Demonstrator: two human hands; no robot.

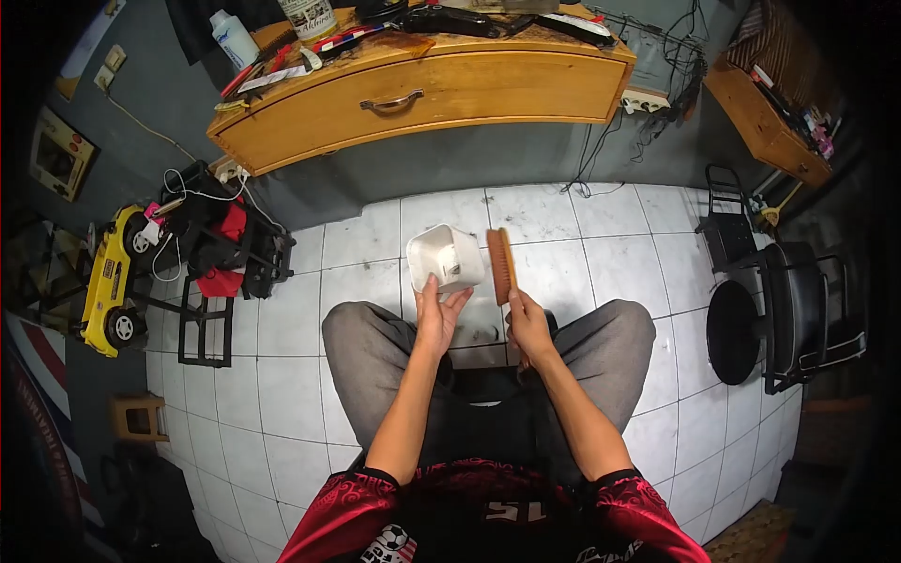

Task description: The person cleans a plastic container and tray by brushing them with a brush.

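Observation:
My left hand (439,317) grips a small white plastic container (460,267) by its lower edge, thumb on the near side. The container is tilted so its open side faces left and up toward me, and a small dark mark shows on it. In my right hand (528,326) is a wooden-handled brush (507,263), held upright with its brown bristles turned left toward the container. A small gap separates the bristles from the container. Both hands are above the floor, between my knees.
A wooden drawer table (404,103) stands ahead, with a white bottle (235,39), a labelled jar and tools on top. Dark hair-like bits lie on the white tiled floor (366,272). A yellow toy car (114,281) is at left, a black chair (793,310) at right.

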